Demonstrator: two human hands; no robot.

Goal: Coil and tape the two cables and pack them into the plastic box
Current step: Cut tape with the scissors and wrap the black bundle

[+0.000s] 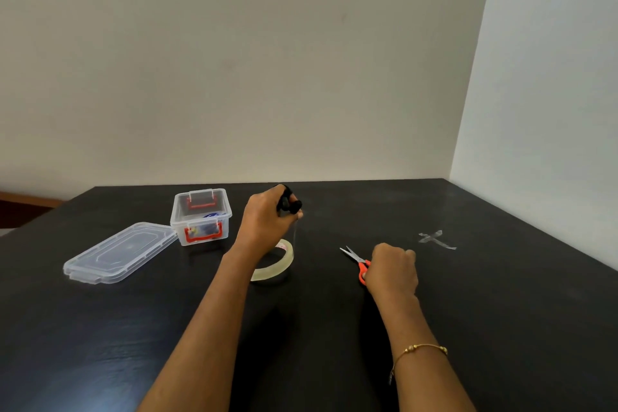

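My left hand [264, 224] is raised above the black table and closed around a coiled black cable [289, 204]. A thin strip of clear tape hangs from that hand down toward the tape roll [279, 261] lying on the table just below. My right hand [393, 267] rests on the table, closed over the orange handles of the scissors [356, 261], whose blades point left and away. The clear plastic box [200, 216] with red latches stands open at the back left, and a blue-and-dark item lies inside it.
The box's clear lid [120, 252] lies flat on the table left of the box. A cross of clear tape [436, 239] is stuck to the table at the right. Walls close the far and right sides.
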